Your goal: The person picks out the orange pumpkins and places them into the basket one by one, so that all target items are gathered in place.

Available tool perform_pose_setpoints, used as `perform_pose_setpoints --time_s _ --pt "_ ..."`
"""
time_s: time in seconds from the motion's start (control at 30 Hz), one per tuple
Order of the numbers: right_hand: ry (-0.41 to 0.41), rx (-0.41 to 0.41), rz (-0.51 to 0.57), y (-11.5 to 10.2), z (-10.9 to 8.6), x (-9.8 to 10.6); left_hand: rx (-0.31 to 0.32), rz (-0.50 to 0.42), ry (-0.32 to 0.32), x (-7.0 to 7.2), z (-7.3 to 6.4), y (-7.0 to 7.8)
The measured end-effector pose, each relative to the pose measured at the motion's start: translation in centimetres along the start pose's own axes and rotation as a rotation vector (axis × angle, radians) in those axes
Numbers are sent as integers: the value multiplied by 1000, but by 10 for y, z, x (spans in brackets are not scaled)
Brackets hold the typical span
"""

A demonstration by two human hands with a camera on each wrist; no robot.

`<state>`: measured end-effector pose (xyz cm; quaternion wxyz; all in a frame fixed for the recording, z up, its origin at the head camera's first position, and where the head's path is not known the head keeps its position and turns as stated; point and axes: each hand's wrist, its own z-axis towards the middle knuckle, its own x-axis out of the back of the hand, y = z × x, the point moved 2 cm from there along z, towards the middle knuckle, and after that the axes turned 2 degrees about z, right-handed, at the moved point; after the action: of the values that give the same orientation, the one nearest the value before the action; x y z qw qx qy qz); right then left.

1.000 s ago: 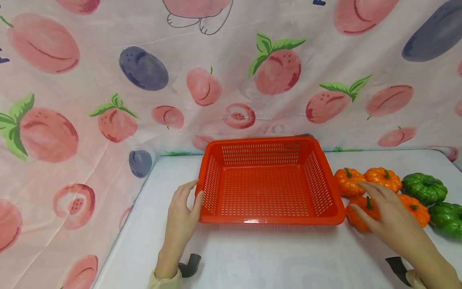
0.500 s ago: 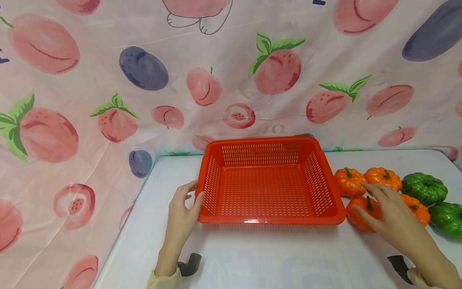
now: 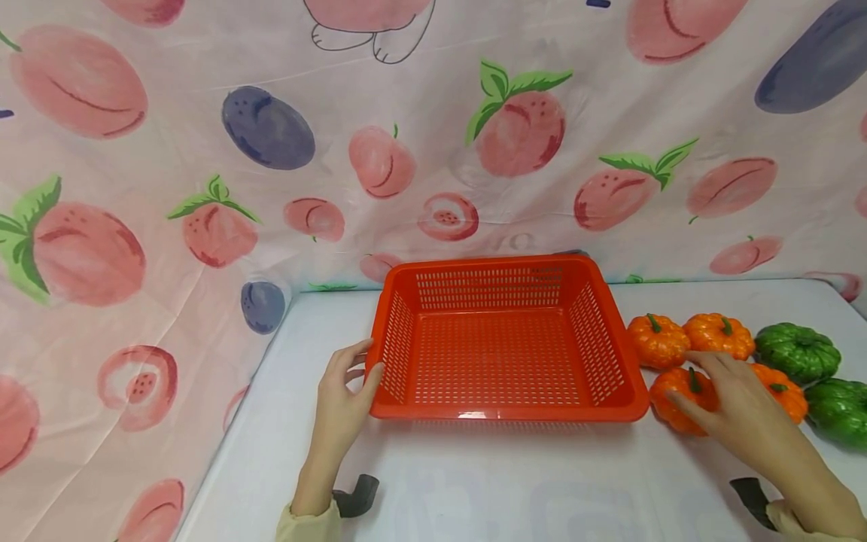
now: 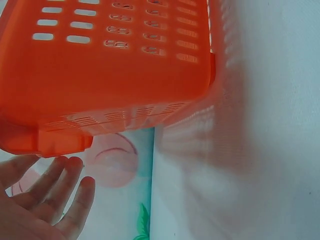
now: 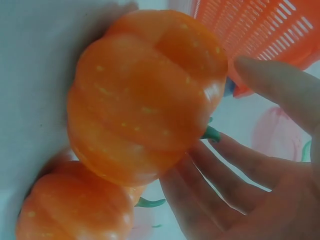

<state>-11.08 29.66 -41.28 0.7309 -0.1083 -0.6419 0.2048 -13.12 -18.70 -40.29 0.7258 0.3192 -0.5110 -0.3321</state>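
An orange pumpkin with a dark green stem sits by the right end of a red plastic basket. My right hand is over its top, thumb and fingers spread around the stem. In the right wrist view the thumb tip lies right at the pumpkin's edge, and some fingertips are hidden behind it. My left hand is at the basket's left rim, thumb at the front corner. The left wrist view has its loosely bent fingers just beside the rim.
Several more orange pumpkins and two green ones stand close together right of the basket. The basket holds nothing. A fruit-print curtain hangs behind and left of the white table.
The right hand's index finger has drawn slightly down and inward over the pumpkin. The left hand has barely shifted, and the basket and pumpkins stay in place.
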Motion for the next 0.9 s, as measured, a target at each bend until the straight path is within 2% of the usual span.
perform_pose_setpoints --time_s 0.33,0.67,0.9 --pt "-44 6 -5 4 0 1 95 -57 -53 -2 -1 -1" --pt "-68 -10 4 6 1 0 62 -121 -82 -5 0 -6" --pt "-120 -44 -14 8 1 1 101 -169 -109 -7 0 -9"
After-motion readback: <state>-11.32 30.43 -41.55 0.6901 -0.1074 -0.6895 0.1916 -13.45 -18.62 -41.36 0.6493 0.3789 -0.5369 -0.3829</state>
